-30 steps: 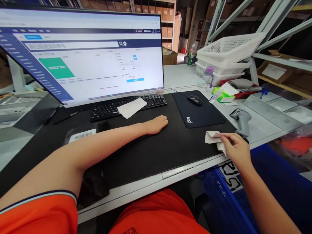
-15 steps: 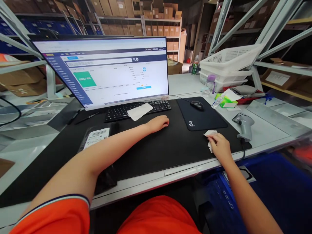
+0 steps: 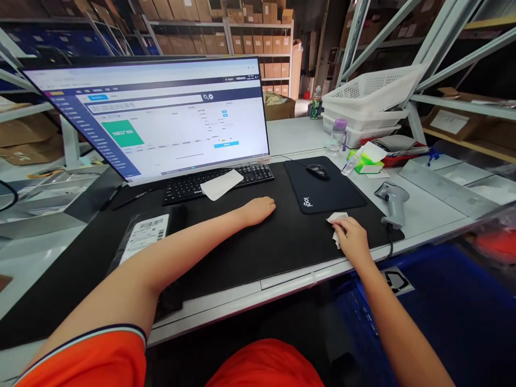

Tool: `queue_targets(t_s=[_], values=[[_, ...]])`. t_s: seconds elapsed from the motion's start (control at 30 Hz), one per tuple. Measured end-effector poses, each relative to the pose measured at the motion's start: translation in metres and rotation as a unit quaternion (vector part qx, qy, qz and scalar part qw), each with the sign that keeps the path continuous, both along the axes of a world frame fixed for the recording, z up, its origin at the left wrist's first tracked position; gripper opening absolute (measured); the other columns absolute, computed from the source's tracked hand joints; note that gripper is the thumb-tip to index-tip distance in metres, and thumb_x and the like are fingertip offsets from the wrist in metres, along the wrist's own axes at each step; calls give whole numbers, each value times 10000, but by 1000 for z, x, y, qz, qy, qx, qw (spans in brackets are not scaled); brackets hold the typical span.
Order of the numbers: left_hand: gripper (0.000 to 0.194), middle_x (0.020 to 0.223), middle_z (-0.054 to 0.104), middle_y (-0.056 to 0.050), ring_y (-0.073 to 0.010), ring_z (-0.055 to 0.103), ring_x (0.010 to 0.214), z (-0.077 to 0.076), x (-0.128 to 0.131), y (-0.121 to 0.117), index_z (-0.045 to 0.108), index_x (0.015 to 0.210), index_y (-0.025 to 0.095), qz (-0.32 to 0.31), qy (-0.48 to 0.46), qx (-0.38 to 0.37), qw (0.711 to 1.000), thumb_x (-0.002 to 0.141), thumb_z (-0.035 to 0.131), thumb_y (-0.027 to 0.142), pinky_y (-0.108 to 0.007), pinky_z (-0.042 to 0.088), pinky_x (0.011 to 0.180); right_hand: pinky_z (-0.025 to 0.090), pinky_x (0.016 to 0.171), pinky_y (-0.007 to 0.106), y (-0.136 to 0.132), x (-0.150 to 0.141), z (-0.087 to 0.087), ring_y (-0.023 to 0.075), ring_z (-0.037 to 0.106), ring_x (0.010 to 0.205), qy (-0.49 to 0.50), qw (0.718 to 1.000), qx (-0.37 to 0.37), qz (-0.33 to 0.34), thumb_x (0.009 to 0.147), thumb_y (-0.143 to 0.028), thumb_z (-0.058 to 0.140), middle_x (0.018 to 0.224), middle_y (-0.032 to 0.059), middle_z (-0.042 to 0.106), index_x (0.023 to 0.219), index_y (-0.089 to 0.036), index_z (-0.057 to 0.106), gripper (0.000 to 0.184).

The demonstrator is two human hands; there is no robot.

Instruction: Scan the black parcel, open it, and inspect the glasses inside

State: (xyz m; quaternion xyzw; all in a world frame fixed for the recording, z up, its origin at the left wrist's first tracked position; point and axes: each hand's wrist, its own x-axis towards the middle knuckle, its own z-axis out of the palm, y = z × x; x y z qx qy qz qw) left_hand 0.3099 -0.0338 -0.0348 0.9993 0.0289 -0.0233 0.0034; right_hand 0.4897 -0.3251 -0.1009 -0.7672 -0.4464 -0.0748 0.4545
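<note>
Warehouse racking (image 3: 260, 43) loaded with brown cardboard boxes backs the bench; its top carries a broad black desk mat (image 3: 258, 252). Right hand (image 3: 352, 239) has a crumpled off-white sheet of thin, soft material (image 3: 337, 216) pinched between thumb and fingers, over the mat's right part, just short of the dark rectangular mouse pad (image 3: 334, 193). Tissue or cloth, I cannot say at this size. Judged handling: very light, limp, unlikely to slip, perhaps easily torn; best taken flat between thumb and fingertips near a fold (a loose corner would only flop). Left hand (image 3: 258, 210) lies on the mat with fingers curled under; whether it grips something cannot be told. Left forearm crosses the mat, partly covering a dark plastic-wrapped parcel with a white barcode label (image 3: 147, 234). A second white sheet with rounded corners (image 3: 221, 184) overlies the black keyboard (image 3: 181, 188), blocking some keys. Likely obstacles near the right hand: the pad, bearing a black mouse (image 3: 317, 171), beyond it, and a grey pistol-shaped scanner (image 3: 394, 204) to its right, cord hanging over the bench's front edge.
</note>
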Motion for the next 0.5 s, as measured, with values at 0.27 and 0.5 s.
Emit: queue_targets(t_s=[0.27,0.5], values=[[153,877,659,-73,-210,610,782,28,-107,-110,611,849,176,7,59,-21,998,904,511,74,-323,484,750,495,810,401,37,8,40,230,610,823,20,1000,-12,12,974,-390,468,883,114,643,932,-125,703,356],[133,872,707,-12,-210,636,759,14,-261,-247,661,812,271,106,215,-409,880,859,542,234,-323,400,626,534,794,315,64,-190,71,151,613,850,-32,904,-105,413,1005,-412,623,989,47,647,1016,-137,647,276]])
